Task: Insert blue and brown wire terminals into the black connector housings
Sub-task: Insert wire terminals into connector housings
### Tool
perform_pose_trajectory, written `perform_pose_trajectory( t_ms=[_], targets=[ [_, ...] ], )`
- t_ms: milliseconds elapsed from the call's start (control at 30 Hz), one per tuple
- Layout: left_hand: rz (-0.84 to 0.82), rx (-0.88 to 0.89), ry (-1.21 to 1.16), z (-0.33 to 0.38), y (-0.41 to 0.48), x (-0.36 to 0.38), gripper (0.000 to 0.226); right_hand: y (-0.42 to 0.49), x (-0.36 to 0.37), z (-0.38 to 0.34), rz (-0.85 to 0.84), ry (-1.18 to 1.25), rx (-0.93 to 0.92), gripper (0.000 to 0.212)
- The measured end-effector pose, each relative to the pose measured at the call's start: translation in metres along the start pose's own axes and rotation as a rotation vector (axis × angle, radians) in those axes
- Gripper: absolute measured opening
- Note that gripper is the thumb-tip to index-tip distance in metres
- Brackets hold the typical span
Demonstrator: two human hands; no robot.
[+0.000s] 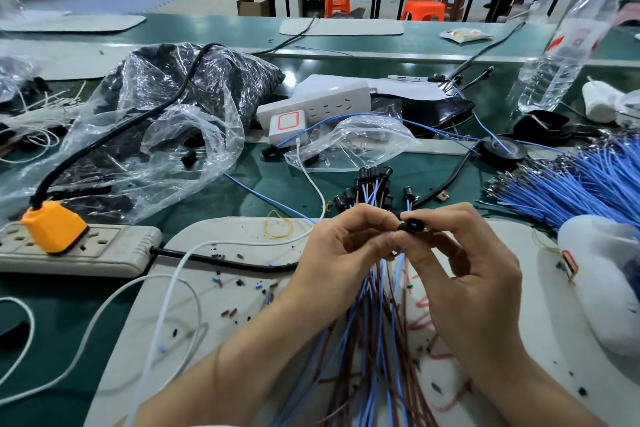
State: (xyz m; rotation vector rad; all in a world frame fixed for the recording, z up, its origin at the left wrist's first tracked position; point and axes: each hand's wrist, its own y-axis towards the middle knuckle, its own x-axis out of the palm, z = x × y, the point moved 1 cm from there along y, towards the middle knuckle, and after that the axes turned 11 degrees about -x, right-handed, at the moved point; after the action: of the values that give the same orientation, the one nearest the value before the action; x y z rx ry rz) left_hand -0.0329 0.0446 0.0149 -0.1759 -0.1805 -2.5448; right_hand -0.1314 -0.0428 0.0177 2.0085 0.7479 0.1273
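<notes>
The right grip (460, 253) pinches one black connector housing (412, 226) between thumb and forefinger, its round face turned up, just above the pale mat (242, 288) on the green counter (242, 198). The left grip (341, 243) is curled round the bundle of blue and brown wires (377, 322), its thumb tip touching the same housing, with the fitted housings (370, 187) fanned out just beyond its knuckles. The clear bottle (568, 45) bears a red-and-white label too blurred to read, and the red scribbles on the mat cannot be read either.

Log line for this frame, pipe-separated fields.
left hand: grips wire bundle | right hand: pinches black connector housing | wired housings: beyond left hand
</notes>
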Motion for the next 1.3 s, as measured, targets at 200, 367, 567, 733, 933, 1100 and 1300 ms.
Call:
perform_pose_trajectory(
  t_ms=[200, 367, 567, 733, 933, 1100, 1300],
  targets=[
    [-0.017, -0.044, -0.095, -0.0053, -0.0003, 0.0017, 0.021, 0.0022, -0.0001, -0.0020, -0.009, 0.006, -0.005, 0.010],
    [-0.049, -0.075, -0.155, -0.0078, -0.0007, 0.0016, 0.011, 0.0003, -0.0014, -0.0020, -0.013, 0.019, 0.013, 0.016],
    [-0.034, -0.097, -0.116, -0.0061, 0.0011, 0.0030, 0.019, 0.0005, -0.0039, -0.0002, -0.002, -0.033, -0.012, 0.015],
    [-0.059, -0.094, -0.067, -0.0051, 0.0015, -0.0001, 0.017, 0.0007, -0.0039, -0.0005, -0.010, -0.045, -0.028, 0.018],
    [-0.098, -0.136, -0.203, -0.0086, 0.0014, -0.0005, 0.035, 0.0002, -0.0027, -0.0002, -0.015, -0.031, -0.014, 0.016],
    [-0.085, -0.178, -0.235, -0.0081, 0.0017, 0.0001, 0.048, 0.0006, -0.0021, 0.0005, -0.010, 0.011, 0.005, 0.017],
    [-0.100, -0.192, -0.230, -0.0041, 0.0009, 0.0020, 0.041, 0.0004, -0.0042, -0.0013, -0.007, 0.011, -0.019, 0.017]
  ],
)
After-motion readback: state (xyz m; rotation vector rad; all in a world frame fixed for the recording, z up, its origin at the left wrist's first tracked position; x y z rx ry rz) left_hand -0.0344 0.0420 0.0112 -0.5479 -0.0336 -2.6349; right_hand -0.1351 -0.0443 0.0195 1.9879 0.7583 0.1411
